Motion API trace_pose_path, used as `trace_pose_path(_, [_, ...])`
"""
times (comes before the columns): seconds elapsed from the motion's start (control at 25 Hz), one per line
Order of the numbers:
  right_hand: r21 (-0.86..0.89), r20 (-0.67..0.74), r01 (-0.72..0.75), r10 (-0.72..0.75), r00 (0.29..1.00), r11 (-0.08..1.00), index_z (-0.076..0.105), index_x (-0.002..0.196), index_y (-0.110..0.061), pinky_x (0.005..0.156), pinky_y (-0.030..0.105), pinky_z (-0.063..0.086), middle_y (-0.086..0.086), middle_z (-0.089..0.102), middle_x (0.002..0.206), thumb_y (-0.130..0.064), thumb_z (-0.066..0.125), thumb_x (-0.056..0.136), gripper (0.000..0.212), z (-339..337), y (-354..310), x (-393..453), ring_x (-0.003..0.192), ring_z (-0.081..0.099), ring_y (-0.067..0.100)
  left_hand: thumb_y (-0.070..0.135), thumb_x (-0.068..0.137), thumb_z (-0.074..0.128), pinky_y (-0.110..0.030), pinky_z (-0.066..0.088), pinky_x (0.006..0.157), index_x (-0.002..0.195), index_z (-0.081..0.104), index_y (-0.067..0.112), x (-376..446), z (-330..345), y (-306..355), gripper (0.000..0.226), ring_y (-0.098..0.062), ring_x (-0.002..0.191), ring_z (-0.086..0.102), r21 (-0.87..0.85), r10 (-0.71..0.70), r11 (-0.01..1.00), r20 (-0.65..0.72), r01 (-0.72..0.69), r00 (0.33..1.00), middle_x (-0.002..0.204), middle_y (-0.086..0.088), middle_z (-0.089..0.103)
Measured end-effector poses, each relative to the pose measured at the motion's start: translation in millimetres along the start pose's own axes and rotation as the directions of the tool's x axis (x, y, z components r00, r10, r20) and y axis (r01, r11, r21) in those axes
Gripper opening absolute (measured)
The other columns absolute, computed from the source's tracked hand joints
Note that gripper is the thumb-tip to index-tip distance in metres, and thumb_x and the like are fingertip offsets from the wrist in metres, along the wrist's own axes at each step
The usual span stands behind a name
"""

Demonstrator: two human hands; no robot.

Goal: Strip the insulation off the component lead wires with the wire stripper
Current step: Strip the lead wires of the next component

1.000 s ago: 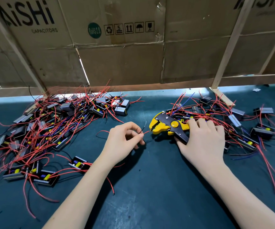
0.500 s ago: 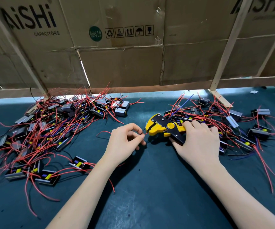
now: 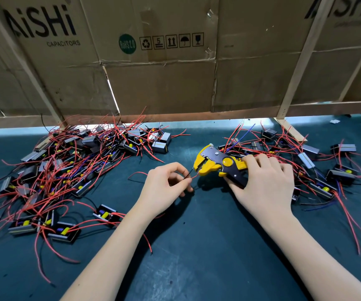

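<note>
Dark green bench mat (image 3: 197,246) | cardboard wall (image 3: 164,83) behind | left hand (image 3: 164,187) pinches wires (image 3: 187,177) | right hand (image 3: 264,183) grips wire stripper (image 3: 216,165).

— What covered the bench? 
— A dark teal mat (image 3: 197,257), matt and faintly scuffed, filled the lower frame.

— And the tool at centre right? 
— The wire stripper (image 3: 216,165) showed glossy yellow plastic over dark, flat metal plates with small bright rivets.

— The piles on either side? 
— Small components (image 3: 107,215) in black plastic housings, some capped in dull grey metal, trailed smooth, slightly shiny red lead wires (image 3: 53,170).

— The backdrop? 
— Creased brown cardboard (image 3: 157,83), matt and torn at the seams, was braced by pale, bare wooden battens (image 3: 299,68) across the upper frame.
</note>
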State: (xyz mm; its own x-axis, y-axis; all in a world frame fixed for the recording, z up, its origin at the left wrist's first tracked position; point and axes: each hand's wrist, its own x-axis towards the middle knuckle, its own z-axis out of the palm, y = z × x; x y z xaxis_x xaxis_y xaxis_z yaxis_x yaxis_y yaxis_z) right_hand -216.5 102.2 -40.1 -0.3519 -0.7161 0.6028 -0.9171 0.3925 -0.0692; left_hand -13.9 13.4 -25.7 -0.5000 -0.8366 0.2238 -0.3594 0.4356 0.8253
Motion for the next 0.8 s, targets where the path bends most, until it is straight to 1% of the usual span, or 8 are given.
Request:
trace_pose_path(0.12, [0.119,-0.058,-0.090,0.098,0.993,0.989,0.065,0.098,-0.015,0.079,0.042,0.037,0.007,0.064,0.091,-0.057,0.074,0.073,0.050,-1.6,4.9,0.5,0.087,0.059,0.034,0.037,0.074,0.082,-0.019,0.042,0.080,0.094,0.064,0.023,-0.5,-13.1,-2.3,0.031,-0.004,0.085,0.057,0.308,0.185,0.934,0.006,-0.178,0.983,0.089,0.015,0.065])
trace_pose_path(0.2, [0.280,-0.048,-0.161,0.181,0.982,0.946,0.065,0.098,-0.016,0.079,0.043,0.041,0.005,0.064,0.091,-0.056,0.073,0.074,0.048,-6.5,7.8,2.6,0.090,0.060,0.034,0.058,0.065,0.080,-0.025,0.041,0.075,0.101,0.058,0.031,-0.2,-28.3,-3.5,0.050,-0.004,0.086,0.049,0.512,0.154,0.844,0.059,-0.162,0.986,0.091,0.018,0.054])
trace_pose_path(0.32, [0.511,-0.035,-0.194,0.246,0.969,0.837,0.063,0.096,-0.016,0.079,0.051,0.046,0.002,0.064,0.090,-0.053,0.071,0.076,0.043,-18.7,9.0,6.3,0.088,0.061,0.030,0.060,0.071,0.073,-0.028,0.041,0.065,0.091,0.057,0.032,0.3,-37.1,-2.1,0.038,-0.012,0.081,0.056,0.631,-0.034,0.776,0.073,-0.020,0.997,0.077,0.013,0.057])
trace_pose_path(0.44, [0.610,-0.049,-0.175,0.258,0.965,0.773,0.063,0.096,-0.017,0.081,0.054,0.046,-0.002,0.062,0.088,-0.048,0.072,0.076,0.038,-26.9,7.3,6.3,0.086,0.059,0.025,0.045,0.086,0.065,-0.031,0.047,0.070,0.087,0.061,0.027,0.1,-20.5,1.5,0.018,-0.023,0.087,0.061,0.705,-0.025,0.709,0.025,0.000,0.999,0.082,0.006,0.065])
trace_pose_path(0.52, [0.628,-0.055,-0.163,0.253,0.966,0.761,0.063,0.095,-0.017,0.081,0.054,0.046,-0.002,0.062,0.087,-0.046,0.074,0.076,0.036,-29.1,5.4,5.1,0.085,0.059,0.025,0.032,0.090,0.064,-0.032,0.049,0.074,0.089,0.065,0.023,-2.5,-8.9,5.9,0.009,-0.022,0.088,0.064,0.595,0.105,0.797,0.034,-0.105,0.994,0.085,0.004,0.069])
trace_pose_path(0.56, [0.630,-0.060,-0.156,0.248,0.967,0.761,0.063,0.095,-0.017,0.080,0.054,0.047,-0.002,0.062,0.087,-0.045,0.074,0.076,0.035,-29.5,4.8,4.4,0.084,0.059,0.025,0.024,0.092,0.065,-0.030,0.050,0.078,0.096,0.067,0.020,-4.2,-3.6,9.0,0.007,-0.017,0.089,0.066,0.433,0.182,0.879,0.079,-0.198,0.980,0.089,0.006,0.071])
trace_pose_path(0.68, [0.617,-0.104,-0.102,0.209,0.972,0.780,0.062,0.094,-0.018,0.078,0.053,0.048,-0.003,0.061,0.086,-0.043,0.076,0.076,0.033,-28.8,4.2,2.6,0.082,0.059,0.024,0.015,0.094,0.063,-0.023,0.046,0.096,0.131,0.058,0.022,-10.8,3.4,22.4,0.039,0.000,0.113,0.061,-0.033,0.301,0.953,0.213,-0.301,0.930,0.121,0.015,0.067])
trace_pose_path(0.8, [0.617,-0.143,-0.070,0.199,0.970,0.784,0.063,0.094,-0.017,0.078,0.053,0.048,-0.003,0.061,0.086,-0.039,0.077,0.077,0.032,-25.7,6.3,1.1,0.083,0.059,0.023,0.009,0.092,0.064,-0.026,0.046,0.091,0.125,0.062,0.018,-0.7,-16.4,16.2,0.034,-0.004,0.109,0.064,-0.092,0.226,0.969,-0.041,-0.229,0.973,0.117,0.010,0.070])
